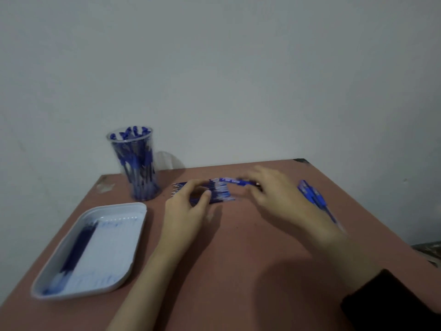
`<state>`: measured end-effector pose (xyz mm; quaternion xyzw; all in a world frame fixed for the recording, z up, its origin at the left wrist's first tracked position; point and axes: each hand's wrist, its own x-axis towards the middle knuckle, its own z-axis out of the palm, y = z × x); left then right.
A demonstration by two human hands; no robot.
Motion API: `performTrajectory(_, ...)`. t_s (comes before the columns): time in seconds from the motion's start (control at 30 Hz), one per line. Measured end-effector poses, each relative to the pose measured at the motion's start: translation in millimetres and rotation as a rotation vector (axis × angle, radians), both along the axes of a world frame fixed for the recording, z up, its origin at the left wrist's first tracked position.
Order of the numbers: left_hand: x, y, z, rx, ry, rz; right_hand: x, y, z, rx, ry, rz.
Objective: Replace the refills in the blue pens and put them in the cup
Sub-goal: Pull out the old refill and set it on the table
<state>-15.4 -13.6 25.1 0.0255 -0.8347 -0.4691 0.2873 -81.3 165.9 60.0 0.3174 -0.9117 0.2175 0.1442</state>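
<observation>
Listing from the centre: your right hand (279, 197) pinches one blue pen (232, 181) by its end, just above the row of pens (222, 195) on the table (238, 259); its print is too blurred to read. Your left hand (188, 211) curls over that row; whether it grips, you cannot tell. Cup (133, 161) of pens: far left corner. Tray (139, 225) with refills (78, 244): left edge. Loose pens (312, 194): right edge. Widest tabletop stretch: near side.

A reddish-brown counter (238, 259) carries a clear cup (140, 168) packed with blue pens at its far left corner, a white tray (140, 232) nearer on the left, a row of blue pens (219, 192) mid-counter, and a small pile of blue pens (312, 194) toward the right edge.
</observation>
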Motion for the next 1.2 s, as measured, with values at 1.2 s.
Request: performTrajectory(1.2,2.2,-15.9,-2.9,-0.102,-0.461,-0.356,5.2,-9.6,-31.6,-0.438,-0.182,-0.013)
